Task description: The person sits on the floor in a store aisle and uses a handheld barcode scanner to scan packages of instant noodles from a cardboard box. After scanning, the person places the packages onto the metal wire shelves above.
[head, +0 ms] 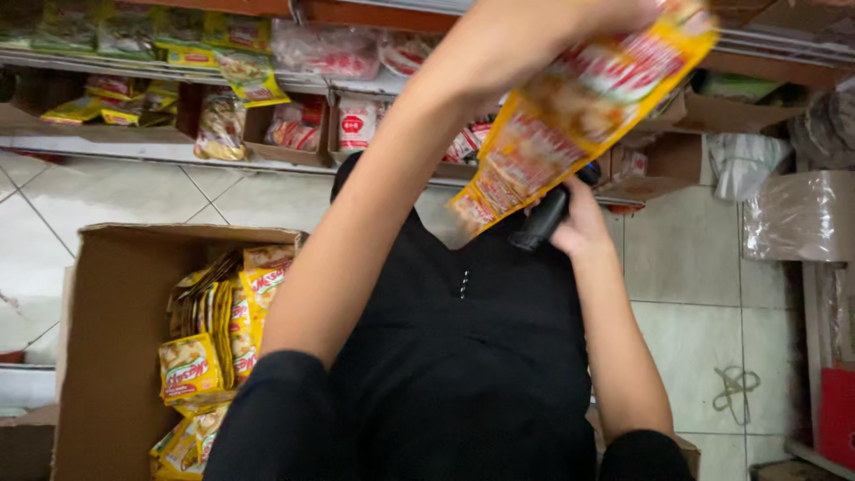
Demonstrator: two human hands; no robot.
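Hands at work over a box of yellow packets.

Left hand [543, 18], raised toward the shelf [134, 147], grips a strip of yellow packets [579, 107] that hangs down in front of the black shirt [463, 338]. Right hand [579, 223] is closed around a black handheld device [543, 218] just under the strip's lower end. More yellow packets stand packed in the open cardboard box [107, 303] on the tiled floor [704, 267].
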